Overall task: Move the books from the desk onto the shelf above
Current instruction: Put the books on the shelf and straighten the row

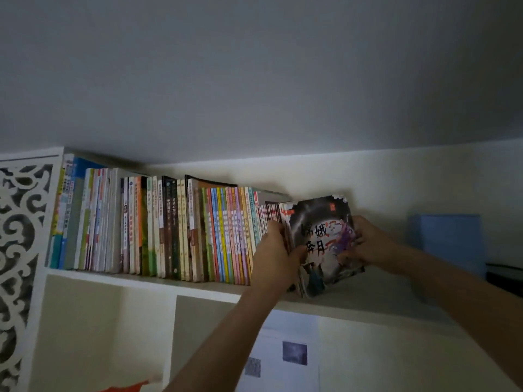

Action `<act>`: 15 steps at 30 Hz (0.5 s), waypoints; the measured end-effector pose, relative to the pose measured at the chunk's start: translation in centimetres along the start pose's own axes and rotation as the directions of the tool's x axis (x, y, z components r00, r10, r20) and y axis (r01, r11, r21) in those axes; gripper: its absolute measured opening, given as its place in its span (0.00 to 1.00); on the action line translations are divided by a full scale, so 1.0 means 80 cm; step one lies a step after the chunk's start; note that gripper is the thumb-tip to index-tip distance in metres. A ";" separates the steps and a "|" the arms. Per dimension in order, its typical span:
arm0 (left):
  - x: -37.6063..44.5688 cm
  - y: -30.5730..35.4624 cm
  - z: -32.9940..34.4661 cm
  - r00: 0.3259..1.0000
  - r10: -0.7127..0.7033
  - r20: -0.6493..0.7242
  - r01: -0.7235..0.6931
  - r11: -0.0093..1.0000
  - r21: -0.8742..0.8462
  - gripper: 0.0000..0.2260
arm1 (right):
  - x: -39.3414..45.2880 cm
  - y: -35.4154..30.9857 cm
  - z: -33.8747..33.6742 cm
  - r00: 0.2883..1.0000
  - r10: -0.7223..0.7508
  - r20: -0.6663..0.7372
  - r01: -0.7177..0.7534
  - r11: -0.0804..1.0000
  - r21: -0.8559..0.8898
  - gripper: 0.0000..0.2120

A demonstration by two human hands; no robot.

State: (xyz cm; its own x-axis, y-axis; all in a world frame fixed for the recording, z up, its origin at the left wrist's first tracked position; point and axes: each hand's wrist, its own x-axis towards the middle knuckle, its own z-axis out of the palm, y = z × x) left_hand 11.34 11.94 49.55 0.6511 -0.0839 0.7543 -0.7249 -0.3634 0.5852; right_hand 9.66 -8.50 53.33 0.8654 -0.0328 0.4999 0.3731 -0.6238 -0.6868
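Both hands, left point(273, 250) and right point(368, 241), grip thin book stack point(319, 239) between curled fingers, tilted at shelf point(353, 304) front edge.

Dim, soft, grainy, edges bowed

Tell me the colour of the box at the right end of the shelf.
Light blue box, plain, seen in the head view.
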 end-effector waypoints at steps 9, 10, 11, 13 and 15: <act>-0.006 -0.041 -0.003 0.989 0.141 0.036 -0.142 0.989 0.031 0.25 | 0.025 0.017 0.029 0.994 0.088 0.063 -0.089 0.996 0.013 0.20; -0.005 -0.044 -0.002 0.987 0.160 0.016 -0.160 0.986 0.049 0.26 | 0.030 0.019 0.034 0.993 0.100 0.068 -0.101 0.995 0.001 0.21; -0.004 -0.048 -0.002 0.985 0.174 -0.004 -0.174 0.983 0.066 0.26 | 0.034 0.021 0.039 0.992 0.114 0.062 -0.112 0.993 -0.029 0.24; -0.006 -0.055 -0.003 0.980 0.197 -0.036 -0.194 0.977 0.084 0.27 | 0.043 0.025 0.045 0.994 0.108 -0.015 -0.109 0.961 -0.255 0.39; -0.006 -0.058 -0.005 0.974 0.219 -0.057 -0.212 0.972 0.102 0.29 | 0.034 0.016 0.049 0.997 0.071 0.002 -0.063 0.904 -0.423 0.47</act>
State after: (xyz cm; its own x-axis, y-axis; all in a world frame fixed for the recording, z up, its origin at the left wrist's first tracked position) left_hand 14.30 14.04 46.59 0.4629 -0.1078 0.8798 -0.8195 -0.4303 0.3785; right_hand 13.77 -6.36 51.72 0.8902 -0.0756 0.4492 0.1408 -0.8922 -0.4291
